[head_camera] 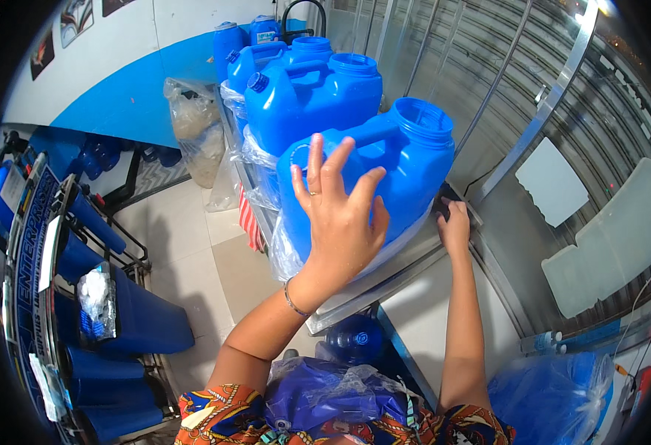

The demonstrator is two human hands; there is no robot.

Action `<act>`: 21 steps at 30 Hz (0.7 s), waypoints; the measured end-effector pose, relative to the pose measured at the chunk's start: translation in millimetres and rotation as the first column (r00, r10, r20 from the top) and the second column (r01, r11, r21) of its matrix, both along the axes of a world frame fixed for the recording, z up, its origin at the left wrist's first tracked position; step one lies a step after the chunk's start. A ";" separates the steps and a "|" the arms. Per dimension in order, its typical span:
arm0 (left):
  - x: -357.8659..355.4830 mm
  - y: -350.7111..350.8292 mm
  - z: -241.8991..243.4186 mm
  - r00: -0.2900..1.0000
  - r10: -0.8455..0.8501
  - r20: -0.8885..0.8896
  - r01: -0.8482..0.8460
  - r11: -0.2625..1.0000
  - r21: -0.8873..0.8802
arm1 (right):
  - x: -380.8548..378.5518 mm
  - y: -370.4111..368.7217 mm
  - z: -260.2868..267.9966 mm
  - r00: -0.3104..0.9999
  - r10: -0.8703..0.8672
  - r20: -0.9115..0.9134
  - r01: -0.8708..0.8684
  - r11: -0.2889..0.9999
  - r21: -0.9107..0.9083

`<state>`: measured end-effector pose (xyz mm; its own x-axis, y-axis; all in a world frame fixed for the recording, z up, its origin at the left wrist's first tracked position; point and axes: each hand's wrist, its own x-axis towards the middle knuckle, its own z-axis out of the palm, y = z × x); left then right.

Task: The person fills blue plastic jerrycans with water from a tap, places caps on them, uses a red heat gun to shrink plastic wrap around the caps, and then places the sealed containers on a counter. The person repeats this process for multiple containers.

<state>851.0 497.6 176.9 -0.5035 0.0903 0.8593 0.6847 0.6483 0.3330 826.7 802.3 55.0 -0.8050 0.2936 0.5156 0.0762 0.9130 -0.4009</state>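
My left hand (345, 214) is spread, palm turned down, over the front end of the nearest blue plastic jerrycan (414, 172), in front of its small spout; whether it touches is unclear. That jerrycan's wide mouth (423, 118) has no lid. At the right, my right hand (453, 222) is by a dark object (449, 196) at the edge of the metal counter (425, 261); its grip is partly hidden. Behind stand another blue jerrycan (314, 105) with a capped small spout and an open wide mouth, and a further one (306, 51). Clear plastic wrap (285, 250) surrounds their lower parts.
Vertical metal pipes (495, 83) and a roller shutter (470, 44) rise at the right. Dark blue bins (147, 311) on a rack stand left. A round blue water bottle (353, 338) sits below the counter. Filled clear bags (195, 133) hang beside the counter's far left.
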 end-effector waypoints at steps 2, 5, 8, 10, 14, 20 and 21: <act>-4.4 12.1 -2.3 0.993 0.119 -0.002 -0.119 0.993 -0.012 | -24.8 20.2 -6.4 0.997 -0.061 0.057 0.053 0.990 0.127; -8.5 20.0 -5.5 0.971 0.237 0.017 -0.237 0.971 -0.022 | -55.0 43.5 -10.9 0.990 -0.065 0.127 0.043 0.984 0.173; -10.0 24.8 -6.8 0.928 0.368 0.055 -0.366 0.930 -0.038 | -81.5 61.4 -12.1 0.969 -0.089 0.232 0.008 0.945 0.328; -11.0 28.1 -6.3 0.905 0.417 0.090 -0.416 0.909 -0.028 | -99.5 69.3 -15.4 0.951 -0.131 0.280 -0.002 0.903 0.429; -13.9 30.3 -4.9 0.879 0.473 0.059 -0.469 0.880 -0.075 | -127.8 85.0 -27.9 0.869 -0.165 0.466 -0.088 0.875 0.475; -14.6 29.3 -5.0 0.884 0.467 0.021 -0.464 0.882 -0.087 | -133.0 97.9 -49.0 0.914 -0.053 0.402 -0.130 0.901 0.414; -14.6 29.5 -5.1 0.888 0.458 0.021 -0.456 0.887 -0.079 | -132.2 98.0 -50.7 0.923 -0.029 0.383 -0.133 0.911 0.390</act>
